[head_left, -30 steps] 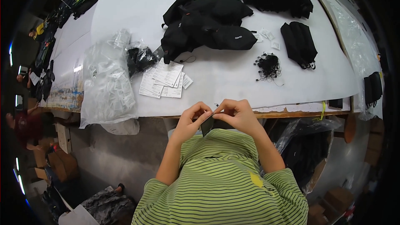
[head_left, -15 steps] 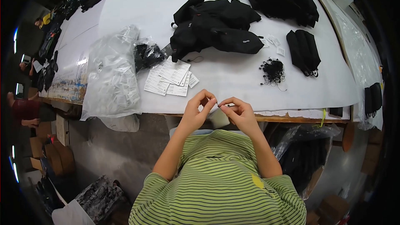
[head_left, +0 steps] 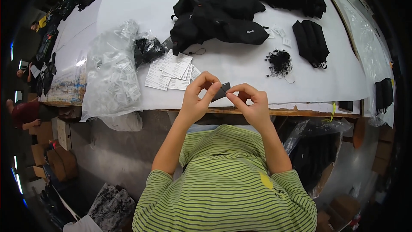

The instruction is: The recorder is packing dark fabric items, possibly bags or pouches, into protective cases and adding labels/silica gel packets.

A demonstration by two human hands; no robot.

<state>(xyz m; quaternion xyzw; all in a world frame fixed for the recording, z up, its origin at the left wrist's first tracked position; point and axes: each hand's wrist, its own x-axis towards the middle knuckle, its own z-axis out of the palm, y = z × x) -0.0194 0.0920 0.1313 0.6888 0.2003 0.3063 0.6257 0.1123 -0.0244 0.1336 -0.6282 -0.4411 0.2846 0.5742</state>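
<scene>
Pinching a small dark tag (head_left: 220, 91) between both hands, left hand (head_left: 198, 96) and right hand (head_left: 252, 103)

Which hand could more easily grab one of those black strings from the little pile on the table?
Probably the right hand. The pile of black strings lies up and to its right, closer to it than to the left hand. Both hands pinch the small dark tag, so the left could keep holding it.

I hold a small tag (head_left: 221, 91) before the table's near edge (head_left: 296, 112). Behind it on the table lie paper cards (head_left: 171, 69), a plastic bag (head_left: 112, 75) left, a cord bundle (head_left: 279, 61) right.
</scene>
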